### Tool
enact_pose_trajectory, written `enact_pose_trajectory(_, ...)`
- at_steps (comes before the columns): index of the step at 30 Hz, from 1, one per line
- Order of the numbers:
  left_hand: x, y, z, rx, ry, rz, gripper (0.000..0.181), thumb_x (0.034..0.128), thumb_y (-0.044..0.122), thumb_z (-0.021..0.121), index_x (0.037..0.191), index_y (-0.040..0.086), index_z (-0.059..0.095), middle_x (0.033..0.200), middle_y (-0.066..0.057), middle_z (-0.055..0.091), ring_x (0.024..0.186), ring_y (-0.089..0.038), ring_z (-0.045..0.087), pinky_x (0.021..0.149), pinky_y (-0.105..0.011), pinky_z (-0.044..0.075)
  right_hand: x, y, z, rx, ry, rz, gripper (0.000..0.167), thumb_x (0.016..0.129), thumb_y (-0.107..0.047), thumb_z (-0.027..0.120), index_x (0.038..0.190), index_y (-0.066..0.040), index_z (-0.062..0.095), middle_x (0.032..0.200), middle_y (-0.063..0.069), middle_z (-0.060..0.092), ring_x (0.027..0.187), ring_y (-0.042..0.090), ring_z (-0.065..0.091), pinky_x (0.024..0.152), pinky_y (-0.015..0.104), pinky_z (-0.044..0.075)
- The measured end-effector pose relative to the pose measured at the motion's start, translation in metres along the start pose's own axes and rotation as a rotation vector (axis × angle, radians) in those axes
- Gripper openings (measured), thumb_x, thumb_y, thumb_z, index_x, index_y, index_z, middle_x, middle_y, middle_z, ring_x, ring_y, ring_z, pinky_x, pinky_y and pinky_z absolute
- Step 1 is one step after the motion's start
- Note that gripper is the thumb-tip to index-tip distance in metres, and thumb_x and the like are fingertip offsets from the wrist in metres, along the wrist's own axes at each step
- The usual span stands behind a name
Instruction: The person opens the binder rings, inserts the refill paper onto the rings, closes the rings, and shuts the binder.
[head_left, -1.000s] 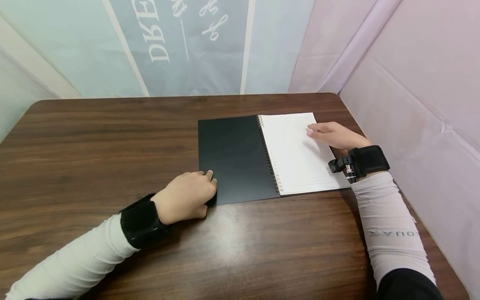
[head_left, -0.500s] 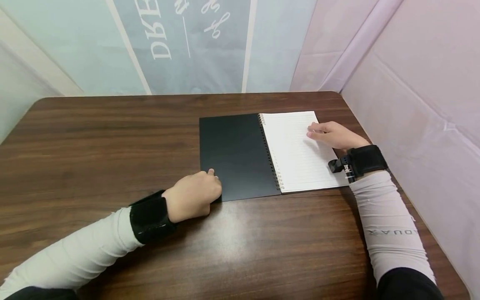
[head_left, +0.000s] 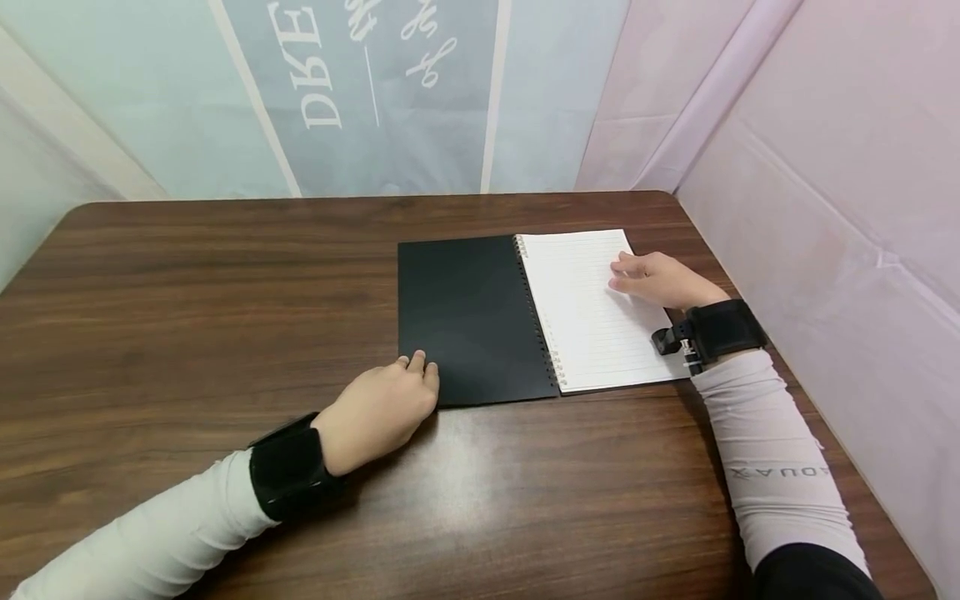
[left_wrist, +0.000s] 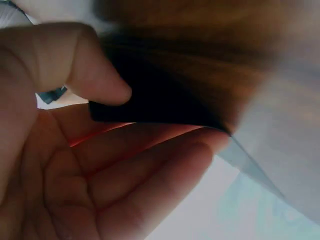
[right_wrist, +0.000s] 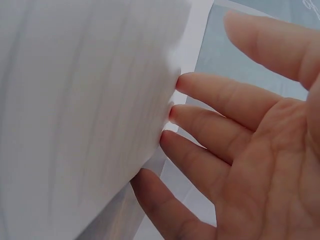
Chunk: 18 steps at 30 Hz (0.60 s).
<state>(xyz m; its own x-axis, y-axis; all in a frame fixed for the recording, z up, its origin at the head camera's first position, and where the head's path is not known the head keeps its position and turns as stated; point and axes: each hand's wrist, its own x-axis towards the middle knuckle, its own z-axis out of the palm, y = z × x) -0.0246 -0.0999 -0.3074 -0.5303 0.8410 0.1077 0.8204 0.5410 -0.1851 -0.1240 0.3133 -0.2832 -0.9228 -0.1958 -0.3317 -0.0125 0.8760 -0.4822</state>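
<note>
A spiral notebook lies open on the table, its black cover (head_left: 472, 308) to the left and a white lined page (head_left: 573, 317) to the right of the coil (head_left: 536, 308). My left hand (head_left: 378, 408) is at the near left corner of the cover. In the left wrist view that corner (left_wrist: 150, 95) sits between thumb and fingers, which pinch it. My right hand (head_left: 663, 279) rests at the page's right side. Its straight fingertips (right_wrist: 175, 114) touch the paper in the right wrist view, with the thumb held apart.
The brown wooden table (head_left: 225, 283) extends left and in front of the notebook. A printed blue curtain (head_left: 390, 125) hangs behind its far edge. A pale pink curtain (head_left: 847, 208) runs close along the right side.
My left fingers were curled more tightly; now they stretch out further over the cover's corner. The right hand has barely moved, and the notebook stays put.
</note>
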Motion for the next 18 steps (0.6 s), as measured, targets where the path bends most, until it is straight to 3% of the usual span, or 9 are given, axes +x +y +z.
enact_pose_trajectory(3, -0.006, -0.004, 0.001, -0.030, 0.048, 0.001, 0.027, 0.0843, 0.006, 0.073, 0.109, -0.006, 0.071, 0.109, -0.022, 0.072, 0.094, -0.028, 0.074, 0.069, -0.032, 0.060, 0.001, -0.002, 0.001, -0.019, 0.001, 0.012, 0.061, 0.101, -0.030, 0.058, 0.148, 0.006, 0.039, 0.159, 0.027, 0.023, 0.150, 0.043, 0.018, 0.118, 0.059, 0.020)
enact_pose_trajectory(8, -0.014, -0.011, 0.001, -0.080, 0.068, -0.009, 0.025, 0.0850, 0.008, 0.073, 0.108, -0.001, 0.073, 0.113, -0.017, 0.073, 0.103, -0.025, 0.073, 0.072, -0.033, 0.060, 0.001, -0.002, 0.000, -0.082, -0.009, 0.026, 0.068, 0.096, -0.027, 0.066, 0.149, 0.004, 0.037, 0.160, 0.027, 0.021, 0.149, 0.045, 0.017, 0.117, 0.060, 0.020)
enact_pose_trajectory(18, -0.022, -0.013, -0.008, 0.068, 0.058, 0.017, 0.028, 0.0832, 0.006, 0.076, 0.111, 0.007, 0.075, 0.116, -0.007, 0.074, 0.106, -0.019, 0.072, 0.078, -0.034, 0.058, 0.005, -0.004, 0.002, -0.125, -0.023, 0.033, 0.070, 0.094, -0.023, 0.068, 0.149, 0.007, 0.034, 0.159, 0.030, 0.019, 0.149, 0.048, 0.016, 0.117, 0.061, 0.018)
